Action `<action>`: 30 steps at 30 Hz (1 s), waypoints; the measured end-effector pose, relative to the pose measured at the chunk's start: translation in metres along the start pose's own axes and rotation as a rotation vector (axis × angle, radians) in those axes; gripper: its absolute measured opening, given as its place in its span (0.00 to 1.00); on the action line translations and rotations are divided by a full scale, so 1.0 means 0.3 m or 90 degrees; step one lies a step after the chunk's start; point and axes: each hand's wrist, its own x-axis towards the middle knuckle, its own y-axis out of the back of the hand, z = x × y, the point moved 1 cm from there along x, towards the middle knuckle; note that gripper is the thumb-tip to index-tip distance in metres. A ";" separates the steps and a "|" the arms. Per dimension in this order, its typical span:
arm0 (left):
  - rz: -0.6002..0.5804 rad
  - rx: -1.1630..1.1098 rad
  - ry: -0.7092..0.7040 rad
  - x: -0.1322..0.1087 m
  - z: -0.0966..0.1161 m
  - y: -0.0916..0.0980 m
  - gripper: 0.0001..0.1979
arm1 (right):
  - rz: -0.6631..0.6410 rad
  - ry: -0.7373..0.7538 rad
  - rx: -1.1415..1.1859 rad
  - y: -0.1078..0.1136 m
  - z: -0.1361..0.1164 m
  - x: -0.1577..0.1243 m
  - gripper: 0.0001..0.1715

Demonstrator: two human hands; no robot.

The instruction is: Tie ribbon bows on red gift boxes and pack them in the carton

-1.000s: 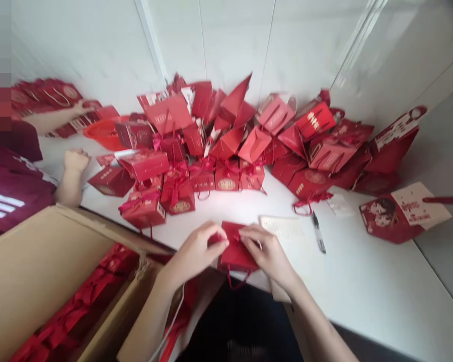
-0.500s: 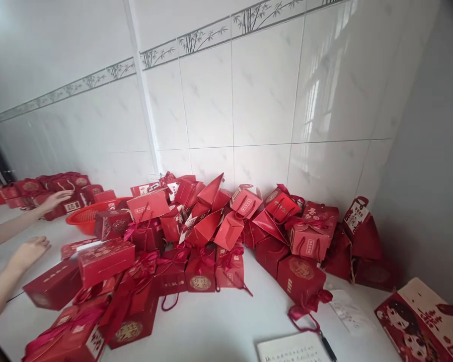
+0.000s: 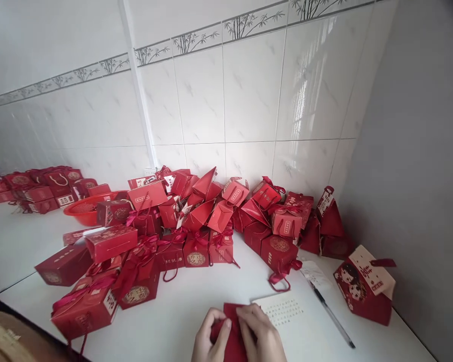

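At the bottom edge, my left hand (image 3: pixel 210 336) and my right hand (image 3: pixel 261 333) both grip a dark red gift box (image 3: pixel 234 344). Its upper edge pokes up between my fingers, and its lower part is cut off by the frame. My left thumb presses on its face, while my right fingertips pinch near the top. Just behind my right hand lies a handwritten note sheet (image 3: pixel 285 307). A clear pen with a black cap (image 3: pixel 332 315) rests to the right of the sheet.
Several ribboned red gift boxes (image 3: pixel 136 289) pile up along the tiled wall (image 3: pixel 249 100). An orange basket (image 3: pixel 83 216) stands behind them at left. One box with cartoon figures (image 3: pixel 366 296) sits near the right edge. Another person's clothing (image 3: pixel 13 337) shows at lower left.
My hands have come into view at the bottom with the red gift box. The other person's arms at left have gone out of view. My view has shifted, showing more of the right side.
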 end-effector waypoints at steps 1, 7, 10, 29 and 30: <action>-0.040 0.018 -0.012 -0.006 0.018 0.011 0.23 | 0.003 0.002 -0.001 0.003 -0.010 0.002 0.18; -0.219 0.171 -0.133 -0.021 0.112 0.111 0.16 | -0.025 0.001 -0.046 0.024 -0.042 0.008 0.16; -0.224 0.272 -0.250 -0.016 0.155 0.137 0.13 | -0.020 0.012 -0.033 0.027 -0.036 0.010 0.15; -0.254 0.141 -0.121 0.022 0.071 0.147 0.14 | 0.069 -0.141 0.205 0.079 -0.037 -0.051 0.18; -0.263 0.113 -0.097 0.020 0.059 0.150 0.14 | 0.082 -0.164 0.219 0.092 -0.042 -0.066 0.18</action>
